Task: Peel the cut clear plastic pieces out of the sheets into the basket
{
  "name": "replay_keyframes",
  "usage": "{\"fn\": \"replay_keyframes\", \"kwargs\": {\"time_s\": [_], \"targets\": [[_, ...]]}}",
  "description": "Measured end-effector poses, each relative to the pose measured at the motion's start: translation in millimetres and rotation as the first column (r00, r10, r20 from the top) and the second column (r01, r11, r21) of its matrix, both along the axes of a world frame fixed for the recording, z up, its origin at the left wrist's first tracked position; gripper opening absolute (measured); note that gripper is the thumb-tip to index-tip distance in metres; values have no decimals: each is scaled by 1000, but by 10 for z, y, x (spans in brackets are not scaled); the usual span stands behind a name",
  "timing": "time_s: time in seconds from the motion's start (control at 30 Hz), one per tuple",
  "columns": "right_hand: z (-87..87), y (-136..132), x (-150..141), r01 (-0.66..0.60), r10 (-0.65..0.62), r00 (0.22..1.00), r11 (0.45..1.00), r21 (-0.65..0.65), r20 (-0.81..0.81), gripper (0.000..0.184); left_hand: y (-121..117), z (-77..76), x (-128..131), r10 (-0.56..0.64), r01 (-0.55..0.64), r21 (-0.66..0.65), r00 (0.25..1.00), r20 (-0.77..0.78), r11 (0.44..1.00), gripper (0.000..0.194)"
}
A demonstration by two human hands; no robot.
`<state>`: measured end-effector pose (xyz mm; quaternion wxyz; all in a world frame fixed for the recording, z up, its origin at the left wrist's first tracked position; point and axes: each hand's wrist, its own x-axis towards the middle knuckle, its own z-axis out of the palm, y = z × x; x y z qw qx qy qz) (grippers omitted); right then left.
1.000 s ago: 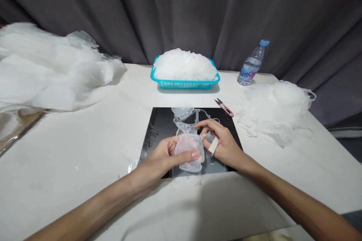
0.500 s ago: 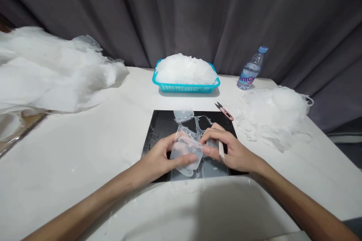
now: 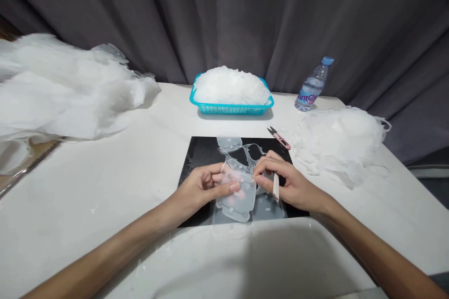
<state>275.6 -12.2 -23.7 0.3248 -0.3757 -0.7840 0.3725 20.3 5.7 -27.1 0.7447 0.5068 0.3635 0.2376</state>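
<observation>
- Desk (image 3: 196, 261): white surface, nearest the person; both forearms extend over it, converging from the lower corners of the view.
- Left hand (image 3: 198, 189): grasps the translucent piece (image 3: 243, 196), thumb on the upper face, fingers behind. The wrist is roughly straight, in line with the forearm.
- Translucent piece: located between the hands, above the black board (image 3: 199, 152). The outline is nearly square, so a long axis cannot be determined; its side edges run roughly near to far with a slight tilt. The left hand overlaps it and is the nearer hand; the right hand (image 3: 298, 187) meets only its far right corner.
- Right hand: fingers curled, thumb and fingertips closed at that corner. Whether they grip the piece or the adjoining webbing (image 3: 234, 162) cannot be determined. A white strip (image 3: 276, 188) sits at one finger.
- Webbing: thin, translucent, just beyond the piece, over the board.
- Snips (image 3: 280, 139): pink handles, blades apart, at the board's far right corner.
- White heaps: one at right (image 3: 343, 140), one at left (image 3: 63, 88).
- Blue basket (image 3: 231, 110): heaped with white material (image 3: 231, 85); bottle (image 3: 310, 91) upright to its right.
- Curtain (image 3: 224, 14): grey, behind the desk.
</observation>
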Motion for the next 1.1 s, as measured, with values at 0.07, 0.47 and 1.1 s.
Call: {"fn": "replay_keyframes", "kwargs": {"time_s": [0.07,0.47,1.1], "targets": [[13,-11,-6,-30,30,1000,1000,2,6,17,-6,38,5,3,-2,-60,1000,8,998,31],[-19,-10,-84,128,-124,987,991,35,-104,22,-56,62,-48,503,-240,618,813,-294,749,35],[-125,-159,-323,260,-219,954,944,204,-204,15,-538,4,321,562,-444,-465,814,149,766,23]]}}
